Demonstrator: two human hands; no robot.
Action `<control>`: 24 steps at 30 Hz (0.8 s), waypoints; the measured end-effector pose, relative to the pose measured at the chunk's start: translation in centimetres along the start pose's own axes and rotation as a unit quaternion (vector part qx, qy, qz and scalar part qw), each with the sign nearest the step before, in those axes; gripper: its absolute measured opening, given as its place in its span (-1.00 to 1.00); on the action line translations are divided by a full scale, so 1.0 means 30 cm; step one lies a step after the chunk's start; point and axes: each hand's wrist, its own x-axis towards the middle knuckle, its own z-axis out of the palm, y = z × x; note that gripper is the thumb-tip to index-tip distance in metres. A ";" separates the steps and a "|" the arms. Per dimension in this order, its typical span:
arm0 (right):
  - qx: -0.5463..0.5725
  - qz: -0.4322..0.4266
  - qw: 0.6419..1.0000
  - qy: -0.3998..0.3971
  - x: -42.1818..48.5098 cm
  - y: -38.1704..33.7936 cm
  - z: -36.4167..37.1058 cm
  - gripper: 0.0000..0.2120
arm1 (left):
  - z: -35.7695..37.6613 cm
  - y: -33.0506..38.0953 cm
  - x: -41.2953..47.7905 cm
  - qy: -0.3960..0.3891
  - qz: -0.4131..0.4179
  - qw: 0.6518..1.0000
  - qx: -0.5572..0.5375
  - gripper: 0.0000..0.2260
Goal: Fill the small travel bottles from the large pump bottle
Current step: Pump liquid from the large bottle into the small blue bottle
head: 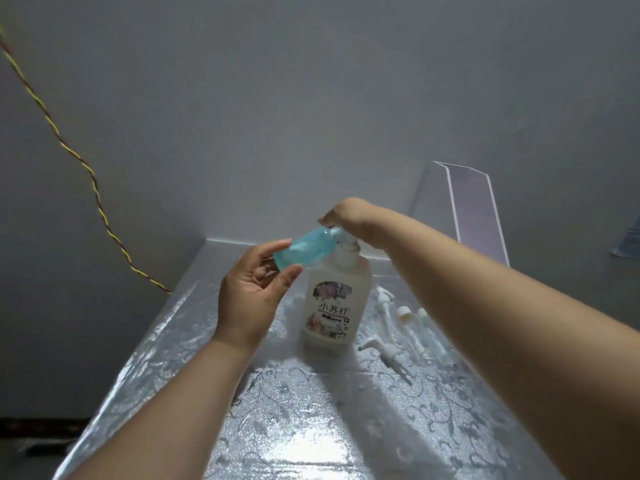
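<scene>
Left hand (252, 299): you pinch the blue bottle (304, 249), tilted so its mouth meets the spout (341, 233).
Right hand (346, 214): you press the pump bottle (337, 306) head; finger curl hidden.

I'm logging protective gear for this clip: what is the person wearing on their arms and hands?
Nothing is worn on either arm as far as the frame shows: no sleeves reach into view. The left hand has no glove, ring, watch or wristband in view. The right hand is ungloved too, its wrist bare; its far side is hidden.
</scene>
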 end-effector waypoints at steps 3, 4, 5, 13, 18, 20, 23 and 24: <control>0.017 -0.016 1.000 0.006 0.006 0.007 -0.015 -0.62 | 0.008 0.007 -0.003 -0.004 -0.012 1.000 0.000 -0.67; 0.018 -0.016 1.000 0.003 0.007 0.006 -0.016 -0.61 | 0.008 0.007 -0.003 -0.004 -0.016 1.000 0.005 -0.66; 0.013 -0.017 1.000 -0.002 0.007 0.003 -0.015 -0.61 | 0.008 0.004 -0.002 -0.003 -0.018 1.000 0.010 -0.66; -0.037 -0.007 0.999 -0.028 0.021 0.017 0.016 -0.70 | -0.008 -0.026 0.007 0.003 -0.043 0.999 0.014 -0.65; -0.015 -0.011 1.000 -0.007 0.027 0.013 0.006 -0.68 | 0.000 -0.007 -0.001 0.003 -0.044 0.999 0.012 -0.66; -0.005 -0.017 1.000 -0.001 0.023 0.011 -0.008 -0.62 | 0.004 -0.003 -0.002 0.001 -0.048 0.999 0.008 -0.65; 0.010 -0.021 1.000 -0.002 0.008 -0.002 -0.013 -0.59 | 0.003 -0.001 0.001 0.004 -0.048 0.999 0.000 -0.64; 0.011 -0.019 1.000 0.001 0.006 -0.002 -0.010 -0.61 | 0.004 -0.001 0.001 0.005 -0.047 0.999 -0.001 -0.64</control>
